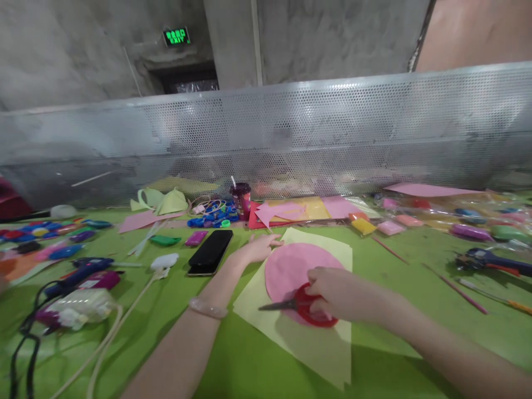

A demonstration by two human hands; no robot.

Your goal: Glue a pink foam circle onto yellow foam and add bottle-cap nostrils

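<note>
Red-handled scissors (305, 306) are gripped in my right hand (332, 288), blades pointing left. They lie over a round pink paper piece (286, 271) and the pale yellow paper (324, 354) beneath it. Fingers outstretched, my left hand (261, 247) rests at the upper left edge of the two papers. A bracelet (208, 307) circles that wrist. Just left of my left forearm is a black phone (211, 252) on the green table (233, 360). Part of the pink paper is hidden under my right hand and the scissors.
A dark red cup with a straw (241, 199) stands at the back, near pink scraps (286, 211). On the left lie a glue gun (83, 271), a power strip (78, 307) and cables. Pliers (494, 260) and clay packets (390, 227) are on the right. A perforated metal panel (311, 127) borders the back.
</note>
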